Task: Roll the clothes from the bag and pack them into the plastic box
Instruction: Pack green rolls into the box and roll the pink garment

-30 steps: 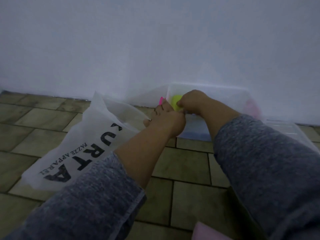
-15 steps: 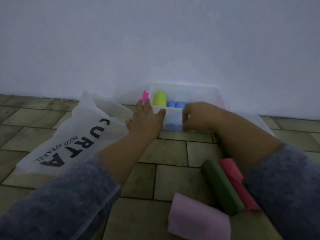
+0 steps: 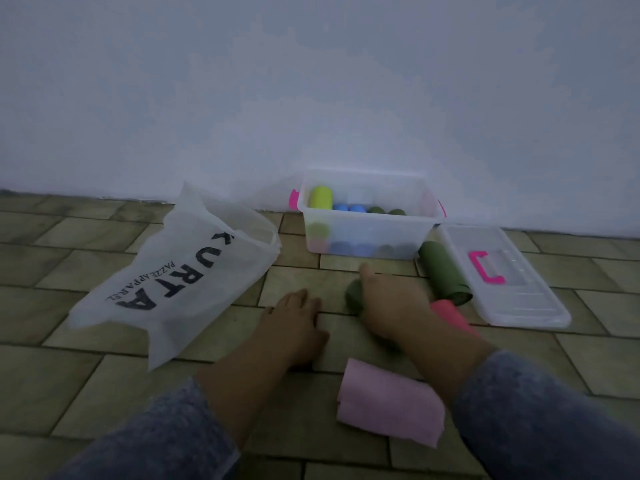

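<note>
The clear plastic box (image 3: 410, 228) stands against the wall with a yellow-green roll (image 3: 321, 197), two blue rolls (image 3: 349, 207) and dark green rolls inside. My right hand (image 3: 391, 299) is closed over a dark green roll (image 3: 354, 295) lying on the floor in front of the box. A red roll (image 3: 450, 315) lies right of that hand and a second dark green roll (image 3: 443, 271) sits beyond it. My left hand (image 3: 294, 320) rests flat on the tiles, holding nothing. The white bag (image 3: 173, 271) lies to the left.
The box's clear lid (image 3: 512, 299) with a pink handle lies on the floor at the right. A folded pink cloth (image 3: 391, 403) lies near me, under my right forearm. The white wall runs close behind the box. The floor is tiled.
Both hands have drawn back from the box towards me. The right hand came down onto the dark green roll and the left hand settled on the floor. The view tilted down.
</note>
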